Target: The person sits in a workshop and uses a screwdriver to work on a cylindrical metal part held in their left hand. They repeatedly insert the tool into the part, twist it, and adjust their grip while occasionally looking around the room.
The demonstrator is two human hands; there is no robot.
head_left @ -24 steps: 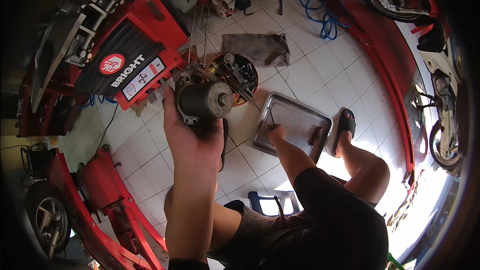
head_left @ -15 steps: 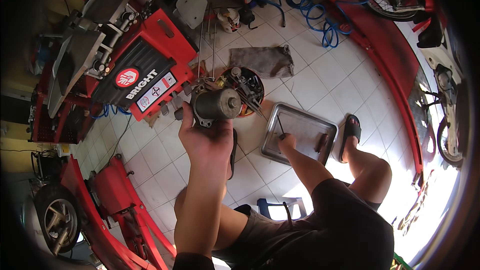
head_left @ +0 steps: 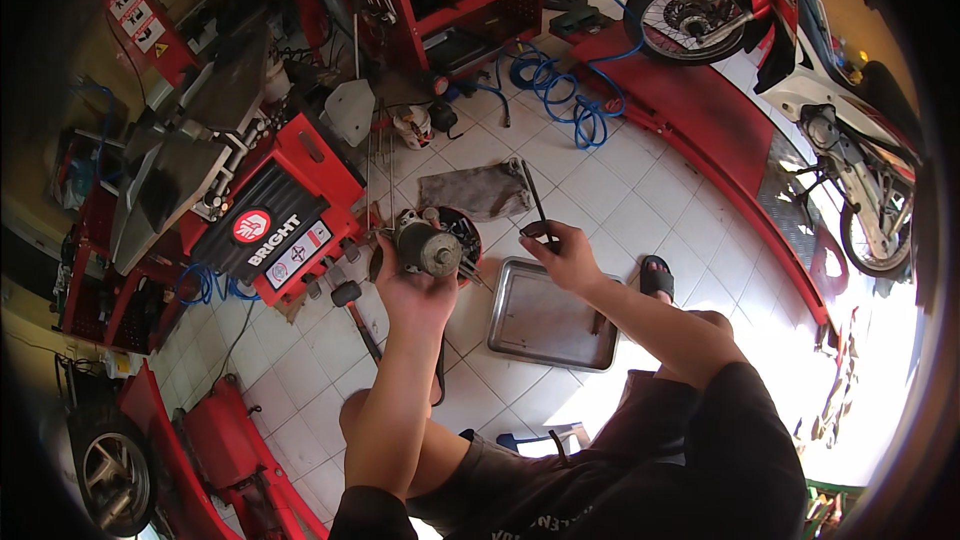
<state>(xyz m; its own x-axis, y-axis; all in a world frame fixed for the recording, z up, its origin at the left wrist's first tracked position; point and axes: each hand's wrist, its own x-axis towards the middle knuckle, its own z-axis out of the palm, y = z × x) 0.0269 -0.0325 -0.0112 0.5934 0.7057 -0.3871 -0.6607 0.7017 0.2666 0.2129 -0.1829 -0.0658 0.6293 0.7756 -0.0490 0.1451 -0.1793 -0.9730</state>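
My left hand (head_left: 418, 305) is closed round a greyish metal starter motor (head_left: 428, 246), with its round end turned up. It is held over the floor, in front of a round container of tools (head_left: 466, 232) that it partly hides. My right hand (head_left: 568, 258) grips a slim dark rod-shaped tool (head_left: 535, 190) by its dark handle end, the rod pointing up and away. Its exact kind cannot be made out. Below the right hand lies a metal tray (head_left: 500, 333) with a small brown piece (head_left: 598, 324) at its right side.
A mallet (head_left: 345, 294) is on the left near a red machine (head_left: 318, 160). Beyond my hands lies a grey rag (head_left: 470, 192). Coiled blue hose (head_left: 590, 120), a red ramp (head_left: 700, 140) and a motorcycle (head_left: 840, 130) are to the far right.
My right hand has risen out of the tray with the rod-shaped tool and moved forward, closer to the starter motor. The view has shifted, and my left hand still holds the motor.
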